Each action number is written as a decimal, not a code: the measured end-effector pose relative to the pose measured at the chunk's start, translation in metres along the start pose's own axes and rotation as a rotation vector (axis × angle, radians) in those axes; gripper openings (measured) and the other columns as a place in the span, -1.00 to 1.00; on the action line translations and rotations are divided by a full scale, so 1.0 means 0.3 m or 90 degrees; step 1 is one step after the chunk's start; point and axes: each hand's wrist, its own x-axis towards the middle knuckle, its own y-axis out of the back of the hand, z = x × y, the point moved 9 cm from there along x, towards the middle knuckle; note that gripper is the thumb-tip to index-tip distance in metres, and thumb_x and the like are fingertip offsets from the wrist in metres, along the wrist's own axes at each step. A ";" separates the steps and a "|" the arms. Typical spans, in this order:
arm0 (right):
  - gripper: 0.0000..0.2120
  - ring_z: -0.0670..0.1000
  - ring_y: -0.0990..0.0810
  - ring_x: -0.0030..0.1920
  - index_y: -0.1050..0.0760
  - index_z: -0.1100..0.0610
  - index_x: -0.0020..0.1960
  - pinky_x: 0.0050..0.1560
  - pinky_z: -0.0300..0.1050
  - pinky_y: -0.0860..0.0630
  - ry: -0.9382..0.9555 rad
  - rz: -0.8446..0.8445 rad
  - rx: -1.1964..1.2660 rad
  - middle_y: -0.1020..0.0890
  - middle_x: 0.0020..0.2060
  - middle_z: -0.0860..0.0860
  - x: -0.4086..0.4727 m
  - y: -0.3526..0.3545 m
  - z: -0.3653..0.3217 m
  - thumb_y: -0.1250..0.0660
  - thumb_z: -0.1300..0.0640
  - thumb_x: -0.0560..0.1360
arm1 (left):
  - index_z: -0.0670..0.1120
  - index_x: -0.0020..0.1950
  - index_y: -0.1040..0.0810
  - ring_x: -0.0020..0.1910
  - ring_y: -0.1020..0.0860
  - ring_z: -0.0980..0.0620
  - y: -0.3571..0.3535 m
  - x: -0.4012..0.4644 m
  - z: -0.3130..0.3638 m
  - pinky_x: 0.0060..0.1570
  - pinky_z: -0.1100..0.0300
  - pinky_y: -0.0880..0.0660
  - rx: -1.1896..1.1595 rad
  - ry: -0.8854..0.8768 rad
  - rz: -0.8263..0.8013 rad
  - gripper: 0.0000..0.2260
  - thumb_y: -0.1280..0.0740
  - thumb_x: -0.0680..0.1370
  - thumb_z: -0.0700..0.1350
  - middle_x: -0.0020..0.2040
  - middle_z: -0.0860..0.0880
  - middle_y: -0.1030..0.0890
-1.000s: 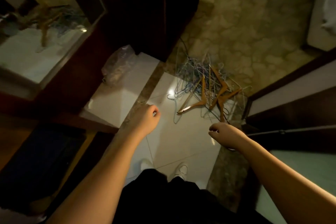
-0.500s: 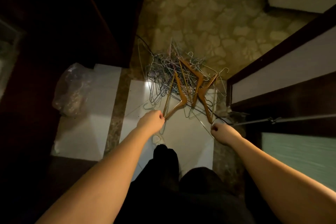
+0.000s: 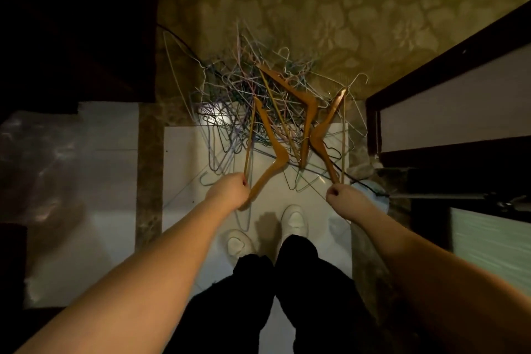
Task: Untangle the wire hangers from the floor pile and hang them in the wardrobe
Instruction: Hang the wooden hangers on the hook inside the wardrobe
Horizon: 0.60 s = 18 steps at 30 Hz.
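Three wooden hangers (image 3: 304,112) lie on one tangled pile of wire hangers (image 3: 230,100), far too knotted for me to count. Two hands (image 3: 230,191) reach down, two white shoes (image 3: 294,220) stand below, and one clear plastic bag (image 3: 57,152) sits left.

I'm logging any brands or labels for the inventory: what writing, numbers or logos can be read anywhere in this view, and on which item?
None can be read.
Wooden hangers: no print or stamp visible.
Wire hangers: bare wire, no tags.
White shoes: no logo legible; too dim and blurred.
Plastic bag: no print visible.
Left hand and right hand: nothing written on them.
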 end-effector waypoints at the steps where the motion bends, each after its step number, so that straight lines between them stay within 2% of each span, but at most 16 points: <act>1: -0.77 0.18 -0.55 0.09 -0.50 0.21 0.15 0.07 -0.09 -0.46 -0.011 0.003 0.005 -0.58 0.13 0.20 0.073 -0.016 0.024 -0.17 0.15 0.58 | 0.00 0.03 -0.50 -0.24 -0.47 0.07 -0.042 0.067 -0.008 -0.21 0.15 -0.41 0.011 0.008 -0.008 -0.91 -0.22 0.61 -0.06 -0.20 0.04 -0.49; 4: -0.75 0.19 -0.54 0.13 -0.48 0.25 0.18 0.06 -0.12 -0.43 -0.045 0.004 0.018 -0.57 0.14 0.22 0.275 -0.062 0.099 -0.17 0.16 0.58 | -0.01 0.04 -0.49 -0.23 -0.46 0.06 -0.173 0.252 -0.024 -0.19 0.13 -0.40 0.021 0.023 -0.032 -0.90 -0.22 0.61 -0.03 -0.23 0.06 -0.45; 6: -0.74 0.18 -0.52 0.15 -0.48 0.23 0.20 0.06 -0.11 -0.41 -0.054 0.007 0.025 -0.56 0.14 0.20 0.402 -0.075 0.127 -0.17 0.14 0.59 | -0.02 0.05 -0.50 -0.21 -0.50 0.06 -0.249 0.370 -0.026 -0.18 0.13 -0.43 0.007 0.032 -0.048 -0.89 -0.24 0.60 -0.02 -0.19 0.03 -0.52; 9: -0.74 0.18 -0.53 0.16 -0.48 0.19 0.21 0.09 -0.07 -0.43 -0.039 0.040 0.056 -0.57 0.16 0.16 0.595 -0.066 0.135 -0.24 0.11 0.57 | -0.01 0.06 -0.50 -0.13 -0.54 0.01 -0.344 0.549 -0.020 -0.15 0.12 -0.48 0.006 0.038 -0.068 -0.88 -0.26 0.59 -0.01 -0.06 -0.03 -0.58; 12: -0.65 0.18 -0.55 0.11 -0.45 0.17 0.25 0.02 -0.08 -0.46 -0.036 0.081 0.076 -0.56 0.13 0.16 0.780 -0.057 0.133 -0.33 0.08 0.50 | -0.04 0.07 -0.47 -0.09 -0.54 -0.02 -0.424 0.706 0.007 -0.12 0.09 -0.52 0.030 0.021 -0.080 -0.85 -0.26 0.60 0.01 -0.06 -0.04 -0.54; 15: -0.44 0.19 -0.52 0.18 -0.39 0.11 0.34 0.18 0.07 -0.50 -0.057 0.120 0.053 -0.51 0.20 0.15 0.955 -0.059 0.140 -0.40 -0.04 0.40 | -0.03 0.07 -0.39 -0.05 -0.54 -0.02 -0.506 0.839 0.023 -0.05 0.08 -0.53 0.011 0.011 -0.091 -0.83 -0.26 0.61 0.04 -0.06 -0.02 -0.49; 18: -0.42 0.18 -0.53 0.19 -0.39 0.05 0.35 0.21 0.15 -0.49 -0.055 0.156 0.110 -0.53 0.19 0.11 1.079 -0.065 0.134 -0.43 -0.03 0.37 | -0.05 0.19 -0.37 0.01 -0.55 -0.04 -0.579 0.943 0.003 0.08 -0.01 -0.56 -0.048 0.046 -0.105 -0.73 -0.30 0.58 0.04 0.06 -0.06 -0.51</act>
